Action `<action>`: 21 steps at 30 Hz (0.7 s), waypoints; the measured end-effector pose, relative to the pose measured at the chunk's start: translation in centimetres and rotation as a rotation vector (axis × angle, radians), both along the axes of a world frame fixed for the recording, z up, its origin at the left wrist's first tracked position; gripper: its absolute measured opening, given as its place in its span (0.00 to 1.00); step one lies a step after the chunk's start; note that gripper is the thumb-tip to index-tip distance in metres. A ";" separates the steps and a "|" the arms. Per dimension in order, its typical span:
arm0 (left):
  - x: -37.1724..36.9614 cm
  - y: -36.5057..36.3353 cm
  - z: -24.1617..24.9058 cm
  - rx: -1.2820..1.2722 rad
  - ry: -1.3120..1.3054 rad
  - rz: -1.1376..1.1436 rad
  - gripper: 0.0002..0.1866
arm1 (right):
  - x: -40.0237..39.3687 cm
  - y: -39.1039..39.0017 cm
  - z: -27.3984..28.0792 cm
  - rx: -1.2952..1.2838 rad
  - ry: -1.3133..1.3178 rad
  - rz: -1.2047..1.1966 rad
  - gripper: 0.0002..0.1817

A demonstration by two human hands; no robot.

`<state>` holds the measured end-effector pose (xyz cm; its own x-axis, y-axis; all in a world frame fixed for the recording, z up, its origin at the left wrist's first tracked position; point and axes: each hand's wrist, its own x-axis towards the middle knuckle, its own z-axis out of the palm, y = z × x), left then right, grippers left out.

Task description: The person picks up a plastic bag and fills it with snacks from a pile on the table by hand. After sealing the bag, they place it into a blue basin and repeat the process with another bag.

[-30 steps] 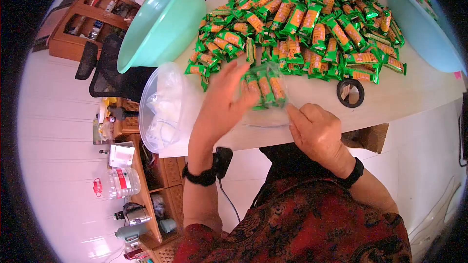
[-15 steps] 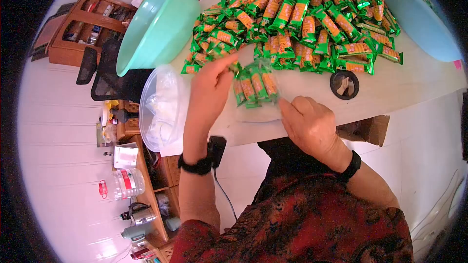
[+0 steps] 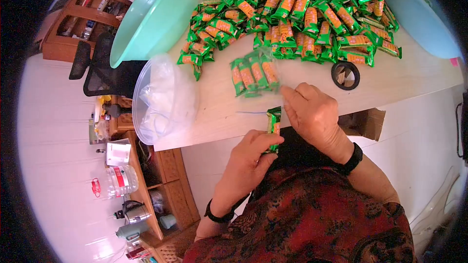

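My left hand (image 3: 253, 158) is closed round a small green-and-orange snack packet (image 3: 273, 129), held near the table's front edge. Between finger and thumb, my right hand (image 3: 313, 112) pinches the edge of a clear plastic bag (image 3: 275, 54). Inside that bag several snack packets (image 3: 254, 73) lie side by side in a row. A bluish line, perhaps the bag's opening edge, shows just left of the held packet. Behind the bag a large heap of the same packets (image 3: 292, 14) covers the far part of the table.
A clear tub (image 3: 141, 112) of plastic bags stands on the table's left. Beyond it is a tilted green basin (image 3: 146, 24); a blue basin (image 3: 424, 24) is at the right. A black tape roll (image 3: 345, 75) lies on the table (image 3: 399, 80). Below is a cardboard box (image 3: 368, 124).
My left hand has moved from the heap's near edge down toward my body, and a snack packet now shows in it. My right hand still holds the bag at nearly the same spot.
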<state>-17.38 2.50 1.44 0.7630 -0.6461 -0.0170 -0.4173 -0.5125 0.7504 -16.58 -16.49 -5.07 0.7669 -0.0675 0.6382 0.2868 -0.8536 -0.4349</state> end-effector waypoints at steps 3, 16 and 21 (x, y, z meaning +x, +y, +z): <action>0.1 -0.2 -0.3 0.001 0.001 0.012 0.20 | 0.1 -0.1 0.1 0.031 -0.008 0.008 0.13; 4.6 -1.8 -1.7 -0.043 -0.374 0.289 0.16 | 0.0 -0.1 0.5 0.067 0.014 0.042 0.13; 5.4 -1.7 -1.0 -0.011 -0.347 0.386 0.17 | 0.0 -0.4 0.2 0.027 0.022 0.077 0.17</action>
<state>-12.00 0.83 0.40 0.9056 -0.3147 0.2845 -0.4242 -0.6711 0.6080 -16.58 -16.85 -4.87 0.7841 -0.0248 0.6202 0.3416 -0.8170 -0.4645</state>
